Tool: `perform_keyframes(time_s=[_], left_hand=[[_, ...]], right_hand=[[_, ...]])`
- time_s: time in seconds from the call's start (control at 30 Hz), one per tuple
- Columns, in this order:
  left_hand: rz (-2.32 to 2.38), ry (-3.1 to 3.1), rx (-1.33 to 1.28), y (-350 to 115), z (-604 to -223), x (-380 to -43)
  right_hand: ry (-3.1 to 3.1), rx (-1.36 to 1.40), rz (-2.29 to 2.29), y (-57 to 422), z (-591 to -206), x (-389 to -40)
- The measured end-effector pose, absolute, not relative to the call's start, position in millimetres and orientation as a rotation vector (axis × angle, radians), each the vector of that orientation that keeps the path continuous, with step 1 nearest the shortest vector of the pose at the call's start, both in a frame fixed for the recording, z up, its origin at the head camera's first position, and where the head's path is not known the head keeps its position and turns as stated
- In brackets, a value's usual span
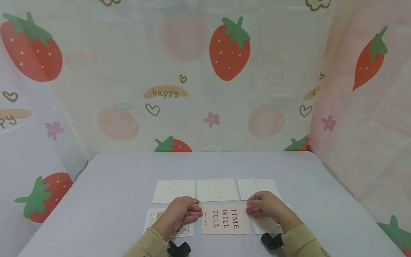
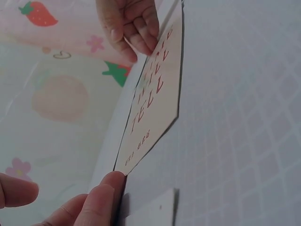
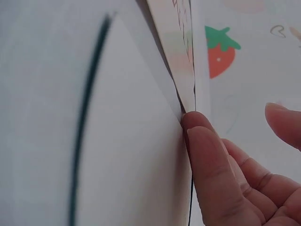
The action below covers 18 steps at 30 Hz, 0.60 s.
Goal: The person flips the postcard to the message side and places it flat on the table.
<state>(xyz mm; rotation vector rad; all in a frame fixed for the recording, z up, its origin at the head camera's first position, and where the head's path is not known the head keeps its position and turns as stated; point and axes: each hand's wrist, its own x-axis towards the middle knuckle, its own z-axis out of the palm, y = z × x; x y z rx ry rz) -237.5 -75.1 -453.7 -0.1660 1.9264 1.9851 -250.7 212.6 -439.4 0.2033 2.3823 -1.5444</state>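
With the clock face centred on the cream "TIME WILL TELL" card (image 1: 226, 219) and 12 pointing away from the person, this card lies flat on the white-covered table (image 1: 205, 166), middle of the nearer of two rows. Its red lettering is turned a quarter, letter tops toward 3 o'clock, with small print along its 9 o'clock edge.

The left hand (image 1: 182, 214) is unclenched, its fingers loosely extended and touching the card's 10 o'clock corner. The right hand (image 1: 265, 206) is likewise relaxed, fingertips against the 2 o'clock corner, thumb apart from the fingers in the right wrist view.

At 9 o'clock, partly under the left hand in the head view, lies a printed card (image 1: 152, 218) with a yellowish drawing and boxed Chinese characters. At 3 o'clock is a white card (image 1: 264, 226), partly hidden by the right hand; whether the fingers touch it too, I cannot tell.

The farther row holds three pale cards with tiny marks: one (image 1: 173, 192) toward 10 o'clock, one (image 1: 218, 190) near 12, and one (image 1: 258, 189) toward 2, its near edge partly behind the right hand.

Khaki sleeves (image 1: 148, 244) reach in from 7 and 5 o'clock, with black devices (image 1: 179, 250) by the wrists. Beyond the table, at 12, hangs a backdrop (image 1: 199, 76) printed with strawberries, hearts, flowers and "happy".
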Motion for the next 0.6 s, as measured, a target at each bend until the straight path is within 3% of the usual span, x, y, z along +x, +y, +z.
perform_keyframes(time_s=[0.6], left_hand=[[1.987,1.932,-0.172,-76.3,-459.2,-242.1]], right_hand=[[2.364,0.221,-1.617,210.1,-438.3,-254.1]])
